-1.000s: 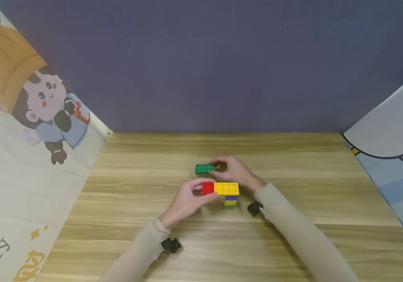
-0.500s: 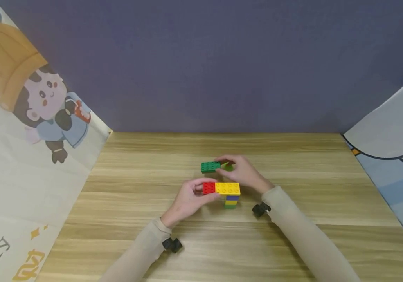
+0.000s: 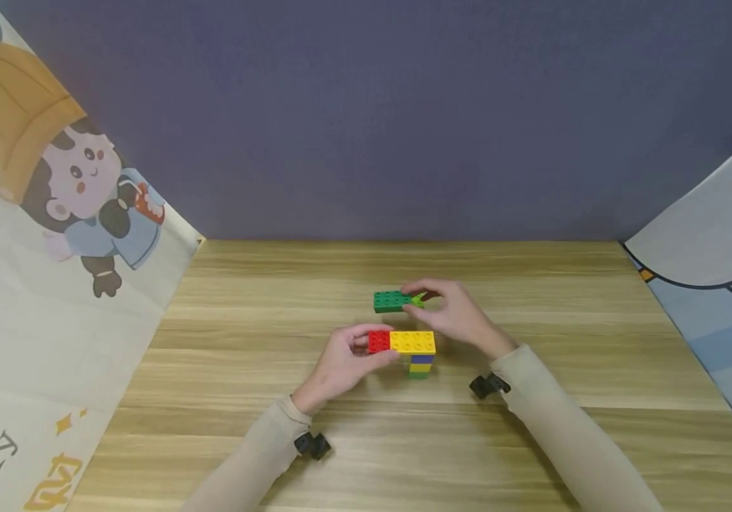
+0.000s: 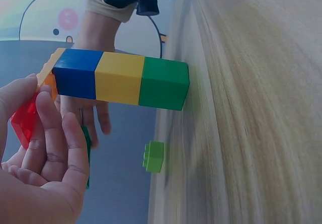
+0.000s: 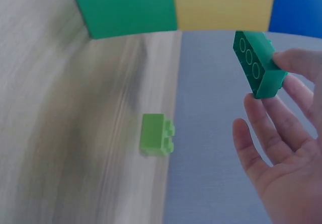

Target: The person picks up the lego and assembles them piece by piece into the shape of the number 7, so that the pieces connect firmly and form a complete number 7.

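Note:
My left hand (image 3: 340,366) pinches a red brick (image 3: 379,341) that adjoins a yellow brick (image 3: 413,342). Under the yellow brick's right end stands a column of blue (image 4: 75,73), yellow (image 4: 119,78) and green (image 4: 165,83) bricks, upright on the table. Behind this build, my right hand (image 3: 455,313) holds a dark green brick (image 3: 390,301) by its right end, raised above the table; the right wrist view shows its hollow underside (image 5: 250,58). A light green brick (image 5: 153,134) rests on the table beyond the column, partly hidden by my right hand in the head view.
The wooden table (image 3: 244,306) meets a dark blue-grey panel (image 3: 404,142) at its back edge. Printed sheets with cartoon figures stand at the left (image 3: 40,306) and right (image 3: 692,242).
My right hand has moved to the right with the dark green brick, revealing part of the light green brick. My left hand and the build have barely moved.

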Demonstrator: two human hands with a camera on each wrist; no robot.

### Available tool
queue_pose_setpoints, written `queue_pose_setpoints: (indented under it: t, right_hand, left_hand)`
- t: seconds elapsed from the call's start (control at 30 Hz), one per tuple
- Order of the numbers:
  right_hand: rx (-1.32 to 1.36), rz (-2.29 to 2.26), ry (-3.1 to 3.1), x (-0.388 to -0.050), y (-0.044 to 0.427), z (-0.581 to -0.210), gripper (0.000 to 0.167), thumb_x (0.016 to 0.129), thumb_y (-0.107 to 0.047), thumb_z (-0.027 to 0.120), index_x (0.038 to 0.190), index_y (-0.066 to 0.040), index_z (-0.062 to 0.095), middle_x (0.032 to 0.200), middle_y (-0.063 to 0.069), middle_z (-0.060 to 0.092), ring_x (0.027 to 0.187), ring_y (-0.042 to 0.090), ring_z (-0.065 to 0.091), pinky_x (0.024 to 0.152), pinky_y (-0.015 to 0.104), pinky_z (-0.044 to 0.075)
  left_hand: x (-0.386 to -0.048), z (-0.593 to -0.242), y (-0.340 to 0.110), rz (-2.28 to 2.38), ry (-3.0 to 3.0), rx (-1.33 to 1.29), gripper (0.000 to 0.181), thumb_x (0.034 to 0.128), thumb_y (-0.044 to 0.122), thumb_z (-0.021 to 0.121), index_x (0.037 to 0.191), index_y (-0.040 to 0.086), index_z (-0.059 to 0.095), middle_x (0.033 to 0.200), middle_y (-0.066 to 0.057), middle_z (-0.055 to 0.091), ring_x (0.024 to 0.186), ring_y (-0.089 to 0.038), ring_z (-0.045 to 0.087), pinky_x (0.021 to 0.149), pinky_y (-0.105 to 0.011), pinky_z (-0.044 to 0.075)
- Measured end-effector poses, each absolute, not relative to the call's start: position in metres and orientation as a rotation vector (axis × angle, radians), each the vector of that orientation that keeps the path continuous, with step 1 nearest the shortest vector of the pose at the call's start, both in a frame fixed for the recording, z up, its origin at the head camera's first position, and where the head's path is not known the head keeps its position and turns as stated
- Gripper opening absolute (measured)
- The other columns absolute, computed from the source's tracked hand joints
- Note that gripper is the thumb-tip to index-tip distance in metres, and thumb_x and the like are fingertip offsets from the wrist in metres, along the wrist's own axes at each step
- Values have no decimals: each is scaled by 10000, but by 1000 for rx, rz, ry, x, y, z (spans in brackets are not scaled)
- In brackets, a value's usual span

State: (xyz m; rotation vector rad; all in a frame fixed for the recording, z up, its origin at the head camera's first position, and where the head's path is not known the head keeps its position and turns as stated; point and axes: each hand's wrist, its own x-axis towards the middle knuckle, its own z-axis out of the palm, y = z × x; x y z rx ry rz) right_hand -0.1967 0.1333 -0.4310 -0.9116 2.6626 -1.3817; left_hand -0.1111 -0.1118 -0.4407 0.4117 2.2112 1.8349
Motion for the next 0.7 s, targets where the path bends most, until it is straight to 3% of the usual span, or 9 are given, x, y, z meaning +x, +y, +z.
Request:
queue_pose_setpoints:
  t: [0.7]
  right_hand:
    - [-976, -1543, 2637, -171, 138, -412, 269, 941, -148, 827, 1206, -134, 785, 1273, 41, 780, 1129, 214, 739, 957, 499, 618]
  left_hand:
    - [-110, -440, -112, 1838, 2202, 398, 463, 947, 200, 826, 1373, 68, 700, 1192, -132, 804, 864, -129, 713, 699, -191, 553]
